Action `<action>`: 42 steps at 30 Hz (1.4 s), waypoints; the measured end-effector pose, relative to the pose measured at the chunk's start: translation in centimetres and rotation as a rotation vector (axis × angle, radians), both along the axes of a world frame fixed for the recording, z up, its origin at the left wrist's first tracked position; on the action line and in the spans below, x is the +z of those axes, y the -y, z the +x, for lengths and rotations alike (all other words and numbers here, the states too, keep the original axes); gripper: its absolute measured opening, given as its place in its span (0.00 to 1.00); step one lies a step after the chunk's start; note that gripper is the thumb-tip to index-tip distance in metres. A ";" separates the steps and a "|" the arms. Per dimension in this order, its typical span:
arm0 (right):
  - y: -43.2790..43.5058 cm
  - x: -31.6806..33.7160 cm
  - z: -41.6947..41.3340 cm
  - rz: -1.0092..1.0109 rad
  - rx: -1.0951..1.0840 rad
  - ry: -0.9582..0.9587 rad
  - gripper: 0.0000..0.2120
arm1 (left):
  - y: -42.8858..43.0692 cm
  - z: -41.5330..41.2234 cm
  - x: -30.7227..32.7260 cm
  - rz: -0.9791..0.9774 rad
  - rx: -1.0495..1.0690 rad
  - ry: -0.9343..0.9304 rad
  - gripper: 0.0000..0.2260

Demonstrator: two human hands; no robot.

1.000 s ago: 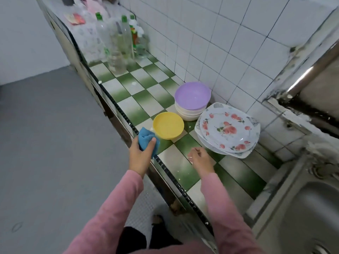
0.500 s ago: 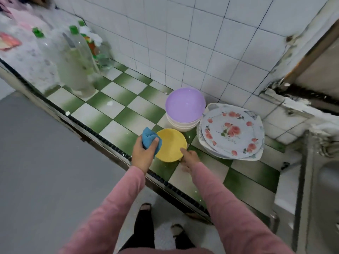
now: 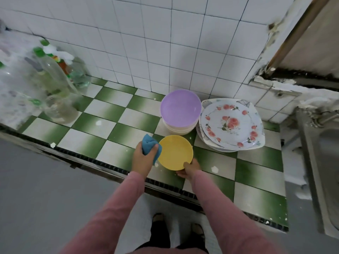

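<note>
A small yellow bowl (image 3: 175, 152) sits over the green and white checked counter (image 3: 113, 114), near its front edge. My right hand (image 3: 189, 169) grips the bowl's near rim, thumb on top and fingers underneath. My left hand (image 3: 144, 159) holds a bunched blue cloth (image 3: 150, 145) against the bowl's left side. Both sleeves are pink.
Behind the yellow bowl stands a stack of bowls with a purple bowl (image 3: 180, 108) on top. Flowered plates (image 3: 232, 123) are stacked to its right. Several plastic bottles (image 3: 53, 85) crowd the counter's left. A steel sink (image 3: 328, 162) lies at the far right.
My right hand moved from the bare counter to the yellow bowl and took hold of its near rim. My left hand brought the cloth against the bowl. The view swung toward the wall.
</note>
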State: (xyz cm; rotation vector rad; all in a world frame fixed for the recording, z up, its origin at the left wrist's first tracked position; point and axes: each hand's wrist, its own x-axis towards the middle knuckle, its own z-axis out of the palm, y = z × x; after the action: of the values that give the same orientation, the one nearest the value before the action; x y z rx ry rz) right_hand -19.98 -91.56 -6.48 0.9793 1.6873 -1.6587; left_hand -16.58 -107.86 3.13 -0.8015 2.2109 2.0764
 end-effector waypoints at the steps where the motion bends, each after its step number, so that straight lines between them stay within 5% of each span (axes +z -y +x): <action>1: 0.0 0.0 0.0 0.004 -0.016 -0.010 0.20 | 0.2 -0.2 0.0 0.002 -0.011 0.000 0.09; 22: -7.5 8.5 3.2 0.050 -0.224 -0.313 0.17 | -5.7 -5.4 4.3 0.051 -0.279 -0.223 0.10; 34: -23.5 15.5 7.9 0.156 -0.613 -0.419 0.06 | -21.7 -5.7 7.9 0.107 -0.582 -0.299 0.14; 42: -38.0 17.7 11.7 0.306 -0.868 -0.406 0.11 | -35.4 -3.7 7.3 0.148 -0.773 -0.237 0.14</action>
State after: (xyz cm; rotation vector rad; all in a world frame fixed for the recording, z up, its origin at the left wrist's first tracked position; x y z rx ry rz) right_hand -8.29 -53.51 11.18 1.8040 1.9549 -2.2920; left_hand -20.32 -72.50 10.47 0.3004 1.9543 1.9306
